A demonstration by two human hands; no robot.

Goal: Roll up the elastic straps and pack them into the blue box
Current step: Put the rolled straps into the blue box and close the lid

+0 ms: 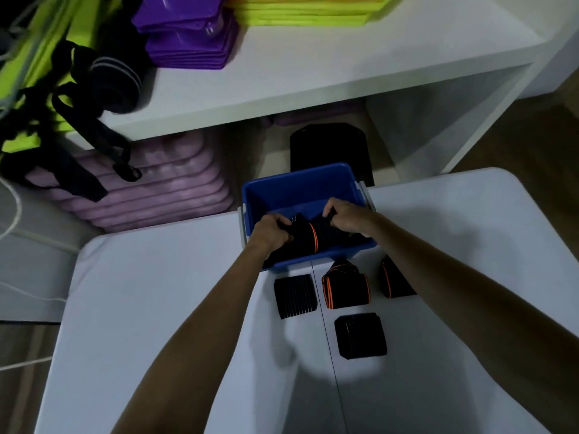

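Left hand (272, 230) and right hand (344, 218) both grip the black strap (308, 238) inside the blue box (300, 186)

You are looking at a bright blue box (300, 186) holding black straps (313, 234), one showing a thin orange band. On the white table (156, 308), four black rolls are sitting: one ribbed and plain (295, 296), one edged in orange stripes (346, 291), one with a single orange line (395, 281), one all black (360, 336). Behind, purple pads (188, 36) and neon yellow-green mats (307, 10) (topped with orange) are glowing on a white shelf (313, 70); pale lilac cushions (156, 183) are stacking below.
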